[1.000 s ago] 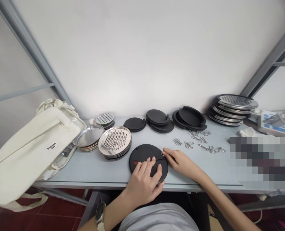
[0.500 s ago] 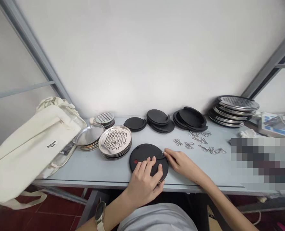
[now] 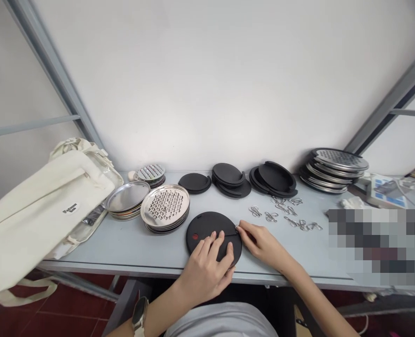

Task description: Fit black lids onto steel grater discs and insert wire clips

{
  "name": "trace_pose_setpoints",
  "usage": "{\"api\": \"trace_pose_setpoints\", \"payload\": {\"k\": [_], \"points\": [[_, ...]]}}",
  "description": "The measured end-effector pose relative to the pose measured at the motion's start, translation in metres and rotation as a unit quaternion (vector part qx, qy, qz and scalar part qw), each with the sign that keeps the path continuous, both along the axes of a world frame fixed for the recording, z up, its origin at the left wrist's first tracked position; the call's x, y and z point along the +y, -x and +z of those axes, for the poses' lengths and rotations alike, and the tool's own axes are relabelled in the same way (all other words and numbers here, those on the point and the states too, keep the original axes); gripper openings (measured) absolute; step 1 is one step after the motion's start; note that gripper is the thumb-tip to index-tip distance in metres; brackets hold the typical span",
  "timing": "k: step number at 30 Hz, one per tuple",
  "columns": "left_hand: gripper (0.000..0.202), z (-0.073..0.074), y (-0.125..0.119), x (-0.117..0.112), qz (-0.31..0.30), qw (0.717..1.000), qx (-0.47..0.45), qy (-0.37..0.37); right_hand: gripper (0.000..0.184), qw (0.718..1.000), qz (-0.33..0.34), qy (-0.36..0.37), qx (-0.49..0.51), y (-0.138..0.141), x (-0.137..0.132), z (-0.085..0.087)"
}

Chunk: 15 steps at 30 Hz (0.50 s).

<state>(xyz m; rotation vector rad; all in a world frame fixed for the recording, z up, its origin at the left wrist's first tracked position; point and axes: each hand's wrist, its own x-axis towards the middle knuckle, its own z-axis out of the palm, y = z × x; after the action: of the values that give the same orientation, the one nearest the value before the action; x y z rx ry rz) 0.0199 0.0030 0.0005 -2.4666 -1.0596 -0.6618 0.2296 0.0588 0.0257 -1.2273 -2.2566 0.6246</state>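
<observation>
A flat black disc (image 3: 209,223) with a red spot lies near the table's front edge. My left hand (image 3: 207,267) holds it down, fingers spread over the top and thumb at the near rim. At the disc's right edge, the fingertips of my right hand (image 3: 258,238) are closed on a small metal wire clip (image 3: 237,228), mostly hidden by them. The clip touches the disc beside a thin straight slot. Several loose wire clips (image 3: 271,216) lie beyond my right hand. To the left of the disc stands a stack of round metal grater plates (image 3: 165,206).
Plain metal discs (image 3: 127,196) are piled beside a cream bag (image 3: 46,201) on the left. Along the wall sit black round holders (image 3: 228,173) and deeper rimmed ones (image 3: 276,178). A stack of holders with grater plates (image 3: 340,159) stands at the back right.
The view has shifted slightly. Both hands stay at the disc, with the right fingertips still pinching the wire clip at its edge; little else differs.
</observation>
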Motion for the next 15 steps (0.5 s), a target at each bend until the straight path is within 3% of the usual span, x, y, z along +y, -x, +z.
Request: {"api": "trace_pose_setpoints", "payload": {"k": [15], "points": [[0.048, -0.0016, 0.0012, 0.0006, -0.015, 1.000, -0.021, 0.007, 0.031, 1.000, -0.021, -0.020, 0.008, 0.0032, 0.0019, -0.0039]]}}
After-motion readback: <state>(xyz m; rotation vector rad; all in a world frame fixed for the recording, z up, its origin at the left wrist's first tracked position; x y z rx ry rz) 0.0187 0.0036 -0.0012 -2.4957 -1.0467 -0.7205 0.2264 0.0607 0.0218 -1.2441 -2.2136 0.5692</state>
